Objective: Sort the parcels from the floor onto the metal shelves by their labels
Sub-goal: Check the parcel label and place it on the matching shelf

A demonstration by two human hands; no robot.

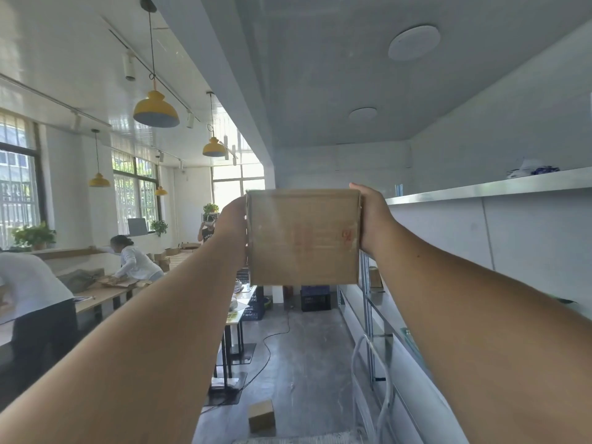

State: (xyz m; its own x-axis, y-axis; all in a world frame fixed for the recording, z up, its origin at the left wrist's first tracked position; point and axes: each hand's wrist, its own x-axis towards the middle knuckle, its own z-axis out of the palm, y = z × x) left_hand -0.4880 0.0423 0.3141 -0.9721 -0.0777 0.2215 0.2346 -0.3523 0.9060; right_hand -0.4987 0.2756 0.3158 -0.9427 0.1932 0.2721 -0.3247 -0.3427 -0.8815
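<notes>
Parcel, brown cardboard with faint red marks, is held up at arm's length, gripped at its side edges by the left hand and right hand; the fingers are hidden behind it. Just right of the right hand runs a metal shelf. Well below both hands a small box lies on the grey floor. Yellow lamps hang above and left of the left hand.

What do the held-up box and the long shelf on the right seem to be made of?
The box looks like plain brown cardboard: matt, slightly scuffed, with faded red print on its face. The shelf looks like bare metal, perhaps steel or aluminium: its front edge is silvery with a soft, brushed shine.
</notes>
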